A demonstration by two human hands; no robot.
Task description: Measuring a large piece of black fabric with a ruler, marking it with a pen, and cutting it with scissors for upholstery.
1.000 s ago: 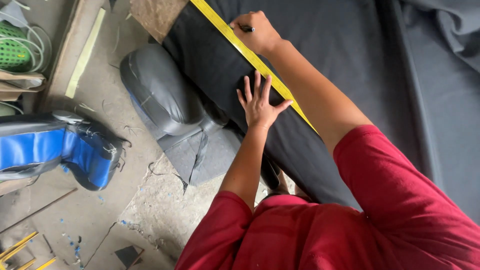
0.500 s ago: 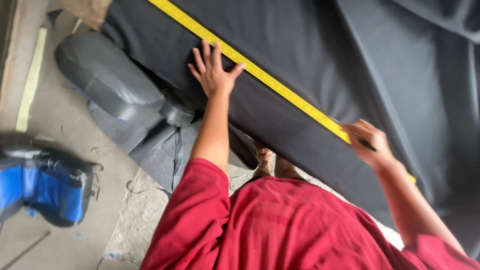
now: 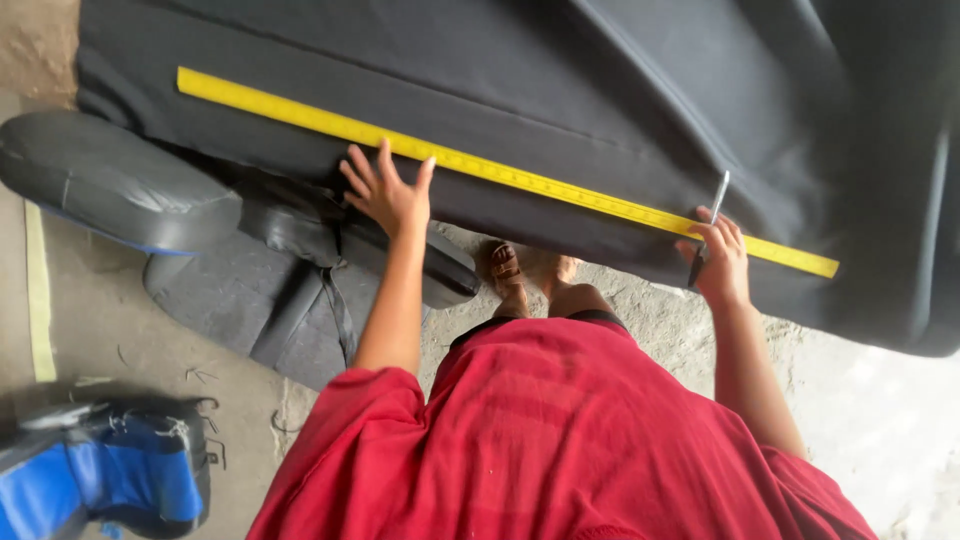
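A long yellow ruler (image 3: 500, 170) lies slantwise on a sheet of dark grey fabric (image 3: 560, 90) spread over a work surface. My left hand (image 3: 385, 192) is open, fingers spread, pressing near the ruler's middle at its near edge. My right hand (image 3: 718, 258) holds a thin grey marking stick (image 3: 716, 200) upright against the ruler close to its right end. My red shirt (image 3: 560, 440) fills the lower part of the view.
A grey padded seat part (image 3: 110, 180) and more grey pieces (image 3: 290, 300) lie on the concrete floor at the left. A blue and black seat piece (image 3: 110, 470) sits at the bottom left. A sandalled foot (image 3: 507, 275) shows under the fabric's edge.
The view has swung so the ruler now shows in full. My right hand has slid along the ruler towards its right end. My left hand stays pressed near the middle.
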